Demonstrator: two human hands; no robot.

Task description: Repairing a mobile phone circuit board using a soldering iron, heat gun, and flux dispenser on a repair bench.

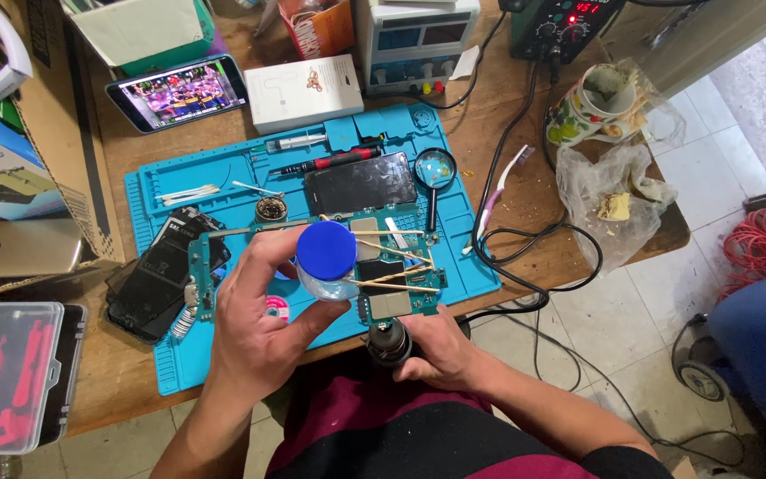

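Note:
My left hand (254, 328) grips a small clear jar with a blue lid (326, 257), held over a green phone circuit board (392, 270). Several thin wooden sticks (401, 266) lie across the board. My right hand (436, 350) closes around a dark round tool handle (389, 344) at the near edge of the blue work mat (232, 177). Both hands sit close together over the mat's front edge.
On the mat lie a dark phone panel (361, 182), a red-handled screwdriver (330, 161), a magnifying glass (434, 170) and phone parts (166, 275). Behind stand a lit phone (179, 91), a white box (303, 91) and a power supply (414, 40). Black cables (525, 239) trail off the right.

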